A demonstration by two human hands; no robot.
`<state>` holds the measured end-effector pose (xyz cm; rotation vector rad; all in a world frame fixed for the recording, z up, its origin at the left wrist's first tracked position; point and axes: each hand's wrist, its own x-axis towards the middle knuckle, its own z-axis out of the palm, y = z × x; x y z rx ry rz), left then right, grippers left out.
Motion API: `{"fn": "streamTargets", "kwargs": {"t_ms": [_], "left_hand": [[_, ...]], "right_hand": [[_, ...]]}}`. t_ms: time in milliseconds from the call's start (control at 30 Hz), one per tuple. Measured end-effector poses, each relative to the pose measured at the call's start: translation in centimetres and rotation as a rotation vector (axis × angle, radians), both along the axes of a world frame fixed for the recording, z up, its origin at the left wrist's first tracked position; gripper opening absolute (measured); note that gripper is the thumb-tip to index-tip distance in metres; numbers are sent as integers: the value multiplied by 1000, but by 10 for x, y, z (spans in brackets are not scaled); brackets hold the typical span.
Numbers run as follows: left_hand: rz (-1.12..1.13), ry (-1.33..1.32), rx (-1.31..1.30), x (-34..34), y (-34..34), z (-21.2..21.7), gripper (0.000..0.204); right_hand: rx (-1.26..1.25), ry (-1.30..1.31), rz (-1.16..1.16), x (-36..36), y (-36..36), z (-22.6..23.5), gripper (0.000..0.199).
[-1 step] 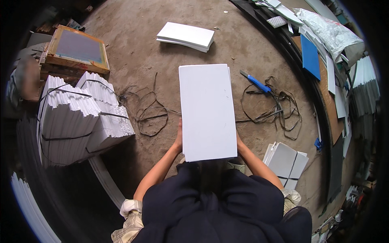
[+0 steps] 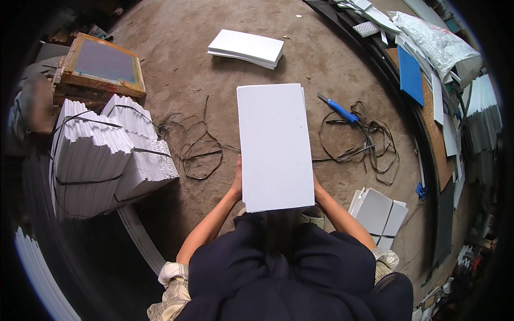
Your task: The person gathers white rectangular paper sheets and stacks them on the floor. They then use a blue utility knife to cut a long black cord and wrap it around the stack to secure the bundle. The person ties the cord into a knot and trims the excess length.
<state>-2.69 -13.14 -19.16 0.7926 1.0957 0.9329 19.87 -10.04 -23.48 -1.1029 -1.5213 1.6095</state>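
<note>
A tall stack of white rectangular boards [image 2: 276,147] stands in front of my knees, its edges slightly uneven. My left hand [image 2: 237,179] is against its left side and my right hand [image 2: 316,184] against its right side, the two clasping it between them. Most of the fingers are hidden by the stack. Black strapping [image 2: 201,155] trails out to the left from beneath or behind it, and more black strapping [image 2: 375,144] lies coiled on the right. Beside that coil rests a blue-handled utility knife [image 2: 338,110], its blade pointing up and left.
Farther ahead lies a smaller white board stack [image 2: 245,47]. Strapped white bundles [image 2: 91,160] and a wooden-framed screen [image 2: 104,60] stand left. A strapped grey-white bundle [image 2: 377,216] lies near my right knee. A blue panel [image 2: 410,77] and a white sack [image 2: 436,45] lie among scraps at right.
</note>
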Motion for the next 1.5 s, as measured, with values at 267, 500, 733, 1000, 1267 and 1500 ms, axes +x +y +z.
{"fn": "streamTargets", "kwargs": {"t_ms": [267, 500, 733, 1000, 1267, 1500], "left_hand": [[101, -22, 101, -10, 53, 10, 70], [-5, 41, 81, -12, 52, 48, 75], [7, 790, 344, -56, 48, -2, 44], [-203, 1587, 620, -68, 53, -47, 27], [-300, 1466, 586, -69, 58, -38, 16], [-304, 1489, 435, -73, 82, 19, 22]], "right_hand": [[-434, 393, -46, -1, 51, 50, 71], [-95, 201, -224, -37, 30, 135, 69], [128, -509, -172, 41, 48, 38, 40], [868, -904, 104, 49, 39, -27, 40], [739, -856, -15, 57, 37, -15, 44], [559, -916, 30, 62, 55, 6, 42]]}}
